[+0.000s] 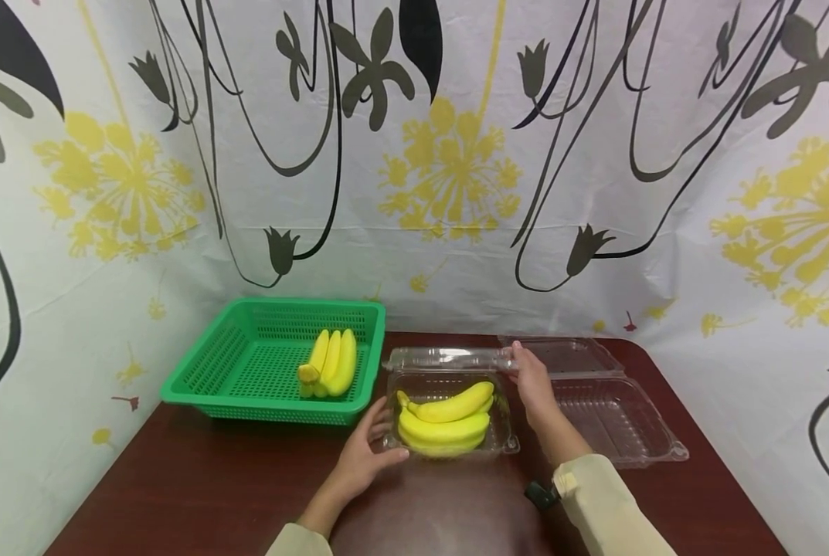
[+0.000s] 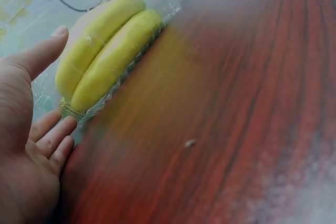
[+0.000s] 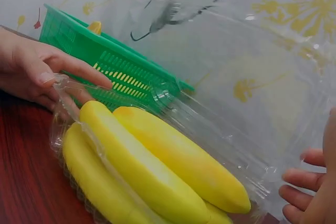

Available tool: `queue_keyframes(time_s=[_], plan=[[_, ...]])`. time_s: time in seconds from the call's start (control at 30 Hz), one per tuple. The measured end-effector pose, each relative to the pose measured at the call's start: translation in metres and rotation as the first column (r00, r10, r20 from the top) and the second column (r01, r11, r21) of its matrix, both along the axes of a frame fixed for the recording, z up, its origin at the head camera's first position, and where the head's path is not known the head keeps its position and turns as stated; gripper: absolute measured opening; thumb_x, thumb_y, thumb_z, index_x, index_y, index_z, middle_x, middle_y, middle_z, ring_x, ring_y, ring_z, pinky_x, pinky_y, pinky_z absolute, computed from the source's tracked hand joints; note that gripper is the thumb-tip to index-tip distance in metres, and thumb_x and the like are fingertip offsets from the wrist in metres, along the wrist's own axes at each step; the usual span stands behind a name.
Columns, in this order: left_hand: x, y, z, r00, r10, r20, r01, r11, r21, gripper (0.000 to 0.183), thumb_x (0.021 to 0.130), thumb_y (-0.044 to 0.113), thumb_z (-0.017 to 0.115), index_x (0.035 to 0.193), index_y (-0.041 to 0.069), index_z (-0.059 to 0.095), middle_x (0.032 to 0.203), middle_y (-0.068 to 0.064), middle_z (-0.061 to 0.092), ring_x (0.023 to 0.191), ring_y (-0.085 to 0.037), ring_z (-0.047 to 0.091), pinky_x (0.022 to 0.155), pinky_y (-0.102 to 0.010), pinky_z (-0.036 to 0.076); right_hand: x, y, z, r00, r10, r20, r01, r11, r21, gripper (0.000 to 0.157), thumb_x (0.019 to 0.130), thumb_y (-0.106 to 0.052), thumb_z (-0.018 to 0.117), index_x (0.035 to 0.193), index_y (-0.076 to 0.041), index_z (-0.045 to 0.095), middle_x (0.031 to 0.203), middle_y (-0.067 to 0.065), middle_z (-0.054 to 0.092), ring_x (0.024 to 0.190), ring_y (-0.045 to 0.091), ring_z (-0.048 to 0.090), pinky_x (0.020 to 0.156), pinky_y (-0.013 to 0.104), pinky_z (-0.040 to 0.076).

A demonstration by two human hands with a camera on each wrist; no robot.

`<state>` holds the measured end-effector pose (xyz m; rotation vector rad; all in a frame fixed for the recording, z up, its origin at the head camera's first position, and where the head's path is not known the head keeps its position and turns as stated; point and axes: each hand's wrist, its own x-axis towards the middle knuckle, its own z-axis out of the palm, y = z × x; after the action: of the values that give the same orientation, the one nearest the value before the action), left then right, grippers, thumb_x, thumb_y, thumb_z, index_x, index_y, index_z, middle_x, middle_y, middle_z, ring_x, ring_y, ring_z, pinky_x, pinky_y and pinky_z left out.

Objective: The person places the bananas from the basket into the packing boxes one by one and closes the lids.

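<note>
A clear plastic clamshell box [image 1: 503, 421] stands in the middle of the table, its lid [image 1: 456, 358] raised at the back. Inside lies a bunch of yellow bananas [image 1: 445, 428]. At the box's left front corner is my left hand [image 1: 364, 457], thumb and fingers spread apart along the side wall. My right hand [image 1: 535, 386] is at the right edge of the lid, with its fingers loosely bent in the right wrist view and not visibly wrapped round the plastic. Part of that hand is cut off there.
A green basket [image 1: 205, 371] with another bunch of bananas [image 1: 331, 363] stands at the back left. To the right lies a second open clear box [image 1: 612, 421], partly behind my right arm. A small dark object [image 1: 541, 494] is beside my right sleeve. A patterned cloth hangs behind the table.
</note>
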<state>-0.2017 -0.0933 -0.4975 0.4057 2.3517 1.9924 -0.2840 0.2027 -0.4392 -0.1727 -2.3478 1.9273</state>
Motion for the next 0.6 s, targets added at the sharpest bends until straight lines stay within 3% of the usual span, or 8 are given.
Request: queue_keyframes(time_s=[0.13, 0.3, 0.43, 0.6], plan=[[-0.008, 0.0, -0.015, 1.0, 0.016, -0.003, -0.016, 1.0, -0.004, 0.091, 0.082, 0.01, 0.078, 0.154, 0.005, 0.022, 0.142, -0.026, 0.042, 0.125, -0.044, 0.045, 0.099, -0.057, 0.039, 0.003, 0.002, 0.001, 0.999, 0.046, 0.026, -0.047, 0.997, 0.056, 0.063, 0.105, -0.049, 0.029, 0.135, 0.003, 0.048, 0.14, 0.025, 0.042, 0.128, 0.037, 0.039, 0.107, 0.053, 0.031], [-0.018, 0.0, -0.031, 1.0, 0.023, -0.02, -0.024, 1.0, -0.019, 0.09, 0.084, 0.016, 0.078, 0.154, 0.009, 0.022, 0.142, -0.022, 0.044, 0.124, -0.038, 0.048, 0.098, -0.049, 0.043, 0.003, 0.005, -0.002, 0.996, 0.068, 0.066, -0.07, 0.997, 0.032, 0.053, 0.104, -0.041, 0.041, 0.137, 0.001, 0.048, 0.137, 0.022, 0.046, 0.126, 0.036, 0.041, 0.104, 0.052, 0.033], [-0.021, -0.001, -0.033, 0.999, 0.022, -0.031, -0.023, 1.0, -0.019, 0.09, 0.084, 0.017, 0.078, 0.154, 0.007, 0.023, 0.139, -0.023, 0.046, 0.122, -0.038, 0.05, 0.097, -0.047, 0.044, 0.005, 0.006, -0.005, 0.986, 0.126, 0.112, -0.129, 0.991, 0.022, 0.044, 0.102, -0.028, 0.05, 0.136, -0.001, 0.05, 0.139, 0.019, 0.048, 0.126, 0.035, 0.043, 0.102, 0.05, 0.037], [-0.025, -0.001, -0.028, 0.999, 0.02, -0.032, -0.022, 0.999, -0.045, 0.089, 0.085, 0.014, 0.077, 0.154, 0.005, 0.022, 0.138, -0.026, 0.045, 0.12, -0.039, 0.05, 0.098, -0.048, 0.043, 0.006, 0.003, -0.006, 0.984, 0.154, 0.086, -0.161, 0.984, 0.081, 0.039, 0.099, -0.021, 0.056, 0.132, 0.0, 0.054, 0.134, 0.019, 0.052, 0.123, 0.033, 0.046, 0.1, 0.05, 0.039]])
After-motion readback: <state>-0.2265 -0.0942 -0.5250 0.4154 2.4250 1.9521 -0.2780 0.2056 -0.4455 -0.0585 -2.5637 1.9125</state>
